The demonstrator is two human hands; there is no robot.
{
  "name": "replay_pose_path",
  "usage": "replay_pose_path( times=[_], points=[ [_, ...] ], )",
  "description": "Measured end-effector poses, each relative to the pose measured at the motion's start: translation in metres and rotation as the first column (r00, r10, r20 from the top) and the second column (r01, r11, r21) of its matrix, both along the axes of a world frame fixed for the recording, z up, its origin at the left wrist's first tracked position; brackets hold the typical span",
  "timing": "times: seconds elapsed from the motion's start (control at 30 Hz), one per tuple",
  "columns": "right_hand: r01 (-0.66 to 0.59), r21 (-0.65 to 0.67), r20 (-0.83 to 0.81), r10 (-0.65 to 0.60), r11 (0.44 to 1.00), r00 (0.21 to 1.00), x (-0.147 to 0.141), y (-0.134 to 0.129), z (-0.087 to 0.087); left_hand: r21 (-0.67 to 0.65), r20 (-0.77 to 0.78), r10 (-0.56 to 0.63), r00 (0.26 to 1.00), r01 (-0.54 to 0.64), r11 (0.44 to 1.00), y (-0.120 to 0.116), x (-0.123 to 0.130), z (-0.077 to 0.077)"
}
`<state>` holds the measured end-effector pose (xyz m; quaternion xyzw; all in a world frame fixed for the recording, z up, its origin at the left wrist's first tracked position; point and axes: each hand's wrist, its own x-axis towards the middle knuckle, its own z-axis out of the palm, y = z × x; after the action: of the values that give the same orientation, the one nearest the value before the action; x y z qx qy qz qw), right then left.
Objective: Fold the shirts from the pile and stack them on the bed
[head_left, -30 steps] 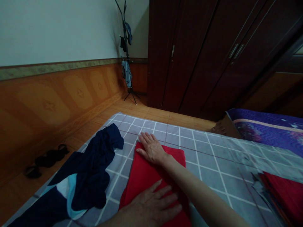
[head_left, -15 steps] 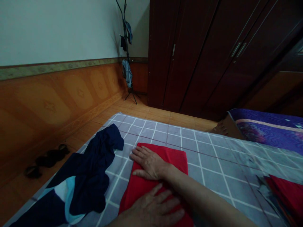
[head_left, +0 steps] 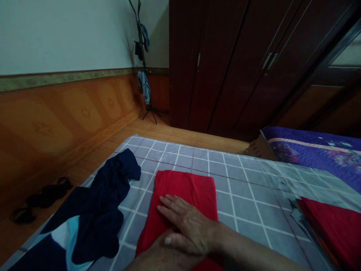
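A folded red garment [head_left: 183,184] lies on the checked bedspread in front of me. My right hand [head_left: 186,222] rests on it with fingers stretched out and flat, its thumb crossing over the back of my left hand. My left hand [head_left: 166,254] also lies flat on the red cloth, nearer to me; its fingers are mostly hidden beneath the right hand. Neither hand grips anything. To the left is a crumpled navy garment [head_left: 98,210] with a white and light blue patch, touched by neither hand.
The bed with its grey checked bedspread [head_left: 242,210] fills the foreground. A stack of folded clothes [head_left: 332,226], red on top, sits at right. Beyond are a purple floral cover [head_left: 310,143], a dark wardrobe [head_left: 220,67] and a coat stand [head_left: 143,64]. Dark items [head_left: 42,197] lie on the floor.
My right hand has slid towards me from the far left edge of the red garment and now overlaps my left hand. The view has shifted slightly to the right.
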<state>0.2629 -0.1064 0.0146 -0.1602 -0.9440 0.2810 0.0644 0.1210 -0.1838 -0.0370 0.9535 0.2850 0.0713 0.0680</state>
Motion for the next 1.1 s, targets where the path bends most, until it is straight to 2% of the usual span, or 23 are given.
replay_pose_path(
  times=[0.07,0.17,0.3,0.4,0.47,0.53,0.67,0.73,0.8,0.9,0.93,0.97,1.0,1.1],
  points=[
    [0.008,0.003,0.014,-0.008,1.000,1.000,0.018,-0.002,-0.005,0.014,-0.004,0.001,1.000,-0.001,1.000,0.000,0.000,0.001],
    [0.113,0.137,0.066,-0.123,0.984,0.990,0.035,0.025,-0.018,0.088,-0.014,-0.029,0.999,0.030,0.996,0.001,-0.002,0.003],
    [0.330,0.328,0.105,-0.381,0.885,0.919,0.044,0.084,-0.030,0.151,-0.046,-0.025,0.999,0.032,0.988,0.001,-0.004,0.011],
    [0.445,0.398,0.108,-0.522,0.802,0.846,0.046,0.107,-0.032,0.124,-0.052,-0.009,0.999,0.016,0.992,0.000,-0.004,0.013],
    [0.499,0.422,0.083,-0.580,0.757,0.810,0.046,0.101,-0.031,0.125,-0.041,-0.027,0.999,0.032,0.992,-0.001,-0.004,0.010],
    [0.519,0.429,0.045,-0.591,0.740,0.806,0.046,0.077,-0.031,0.144,-0.033,-0.040,0.999,0.044,0.989,0.000,-0.005,0.005],
    [0.408,0.405,0.027,-0.457,0.818,0.889,0.057,0.022,-0.034,0.153,-0.014,-0.030,0.999,0.031,0.988,-0.001,-0.005,0.004],
    [0.385,0.401,0.029,-0.431,0.831,0.902,0.068,0.014,-0.038,0.118,-0.004,-0.023,1.000,0.023,0.993,-0.002,-0.005,0.010],
    [0.463,0.419,0.031,-0.522,0.781,0.852,0.079,0.021,-0.041,0.060,-0.011,-0.011,1.000,0.012,0.998,-0.003,-0.004,0.017],
    [0.626,0.465,0.039,-0.720,0.626,0.692,0.088,0.038,-0.042,-0.049,-0.022,0.005,1.000,-0.006,0.999,-0.005,-0.002,0.027],
    [0.654,0.473,0.035,-0.754,0.590,0.655,0.088,0.040,-0.040,-0.084,-0.018,0.005,1.000,-0.006,0.996,-0.005,-0.001,0.029],
    [0.666,0.471,0.028,-0.764,0.579,0.644,0.086,0.038,-0.038,-0.116,-0.009,0.007,1.000,-0.008,0.993,-0.005,-0.001,0.030],
    [0.662,0.461,0.019,-0.753,0.590,0.658,0.082,0.032,-0.035,-0.143,0.008,0.016,1.000,-0.015,0.990,-0.005,-0.001,0.032],
    [0.590,0.409,0.000,-0.647,0.696,0.763,0.067,0.003,-0.028,-0.176,0.123,0.120,0.985,-0.098,0.980,0.000,-0.003,0.037]
  ],
)
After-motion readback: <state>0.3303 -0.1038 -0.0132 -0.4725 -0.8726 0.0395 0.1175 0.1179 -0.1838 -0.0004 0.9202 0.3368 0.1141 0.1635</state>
